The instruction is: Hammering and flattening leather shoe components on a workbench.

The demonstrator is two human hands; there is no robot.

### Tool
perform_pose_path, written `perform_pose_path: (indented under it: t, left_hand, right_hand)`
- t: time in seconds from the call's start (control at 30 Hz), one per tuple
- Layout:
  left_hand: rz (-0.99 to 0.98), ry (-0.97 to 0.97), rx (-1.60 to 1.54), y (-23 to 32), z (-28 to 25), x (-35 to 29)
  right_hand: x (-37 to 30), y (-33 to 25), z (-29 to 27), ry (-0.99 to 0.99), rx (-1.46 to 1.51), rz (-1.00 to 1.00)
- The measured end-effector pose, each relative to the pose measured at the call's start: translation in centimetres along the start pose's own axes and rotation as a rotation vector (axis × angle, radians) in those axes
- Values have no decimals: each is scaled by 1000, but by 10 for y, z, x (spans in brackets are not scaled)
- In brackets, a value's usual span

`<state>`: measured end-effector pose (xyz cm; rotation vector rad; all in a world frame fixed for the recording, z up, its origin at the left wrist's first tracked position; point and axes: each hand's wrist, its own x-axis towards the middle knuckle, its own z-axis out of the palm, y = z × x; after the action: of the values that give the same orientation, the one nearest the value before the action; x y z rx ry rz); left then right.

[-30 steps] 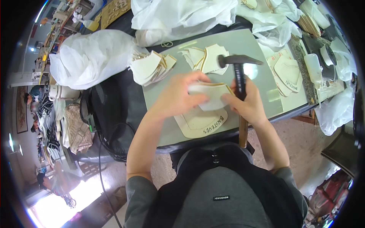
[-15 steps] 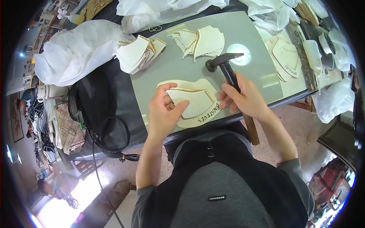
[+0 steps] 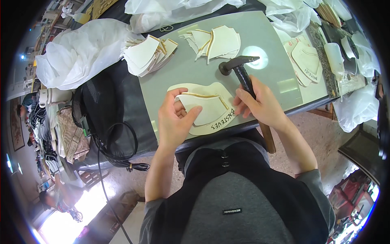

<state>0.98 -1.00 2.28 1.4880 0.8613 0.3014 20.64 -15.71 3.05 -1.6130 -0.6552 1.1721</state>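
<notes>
My left hand (image 3: 172, 118) pinches a curved white leather-like piece (image 3: 208, 110) by its left end, thumb on top and fingers behind. Tan edging runs along its far and right sides. Beneath it lies a larger cream pattern board (image 3: 207, 129) with dark lettering. In my right hand (image 3: 262, 101) is a hammer (image 3: 244, 78), gripped by its dark upper handle; the metal head points away from me, above the grey work board (image 3: 272, 44), and the wooden end hangs past the table edge. My right fingertips are close to the pattern's right edge.
Two piles of similar pieces, a left pile (image 3: 140, 55) and a right pile (image 3: 227, 40), sit farther back. White plastic bags (image 3: 85, 53) line the far side. At left are a black mesh item (image 3: 99, 97) and coiled cable (image 3: 126, 142); more patterns (image 3: 304, 61) lie at right.
The white piece in my left hand has tilted slightly, showing its tan-edged far side a little differently. Both hands and the hammer stay almost where they were.
</notes>
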Motion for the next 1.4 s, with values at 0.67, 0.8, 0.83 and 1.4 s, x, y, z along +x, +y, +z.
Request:
perform_pose_path:
  t: [0.67, 0.8, 0.83, 1.4]
  left_hand:
    - [136, 98, 463, 0, 10, -12]
    - [151, 196, 488, 4, 11, -18]
    - [78, 161, 386, 4, 6, -15]
    - [430, -140, 932, 20, -12, 5]
  right_hand:
    - [0, -9, 21, -165, -73, 2]
    - [1, -8, 22, -169, -53, 27]
    - [0, -8, 22, -167, -57, 11]
    - [-29, -39, 0, 29, -669, -263]
